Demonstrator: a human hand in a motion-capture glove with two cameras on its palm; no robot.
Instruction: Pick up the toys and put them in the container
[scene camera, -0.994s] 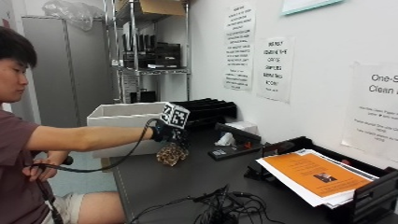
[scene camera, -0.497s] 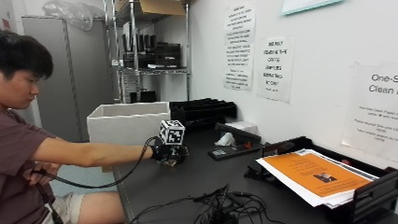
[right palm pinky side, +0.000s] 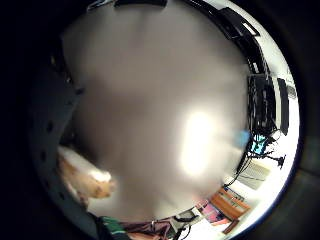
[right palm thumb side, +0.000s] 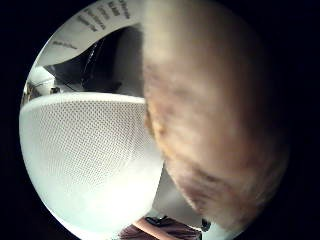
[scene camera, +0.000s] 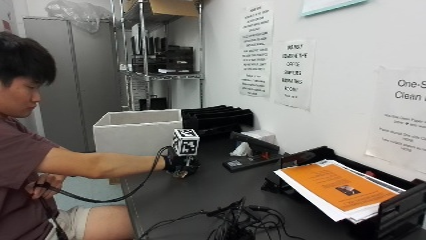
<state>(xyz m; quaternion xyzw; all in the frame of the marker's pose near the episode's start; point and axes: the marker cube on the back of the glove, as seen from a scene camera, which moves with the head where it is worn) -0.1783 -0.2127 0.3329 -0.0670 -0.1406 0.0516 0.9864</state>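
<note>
Gloved right hand (scene camera: 181, 164) low over dark table (scene camera: 200, 200), just beside white container (scene camera: 136, 131) wall; container rim above hand. Bare tabletop toward person; stapler (scene camera: 249, 159) and paper tray (scene camera: 346, 195) on far side, cables (scene camera: 233, 225) near front edge. Tan furry toy (right palm thumb side: 210, 125) fills thumb-side palm view, mesh container wall (right palm thumb side: 85, 160) alongside (toy close to palm). Finger spread: cannot tell.

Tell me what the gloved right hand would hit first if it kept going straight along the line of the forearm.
Probably the white rectangular container: the black-gloved right hand points toward it across the dark table, holding a brown furry toy. Depth is unclear.
</note>
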